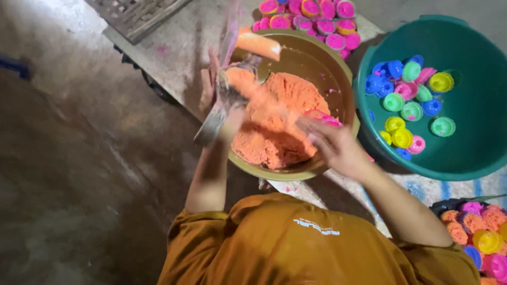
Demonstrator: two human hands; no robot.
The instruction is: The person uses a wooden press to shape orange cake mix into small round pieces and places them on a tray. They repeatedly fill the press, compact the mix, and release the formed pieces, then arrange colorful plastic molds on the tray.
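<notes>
Pressing a scraper (pixel 219 113) held in the left hand (pixel 232 113) against orange dough (pixel 280 119), right hand (pixel 332 145) pinching a pink mould (pixel 322 117) just right.

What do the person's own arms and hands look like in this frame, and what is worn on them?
Both arms are bare from the elbow down, with no gloves, watch or rings to be seen. The left hand and right hand are motion-blurred. Short orange-brown sleeves of a shirt with a small white mark cover the upper arms.
</notes>
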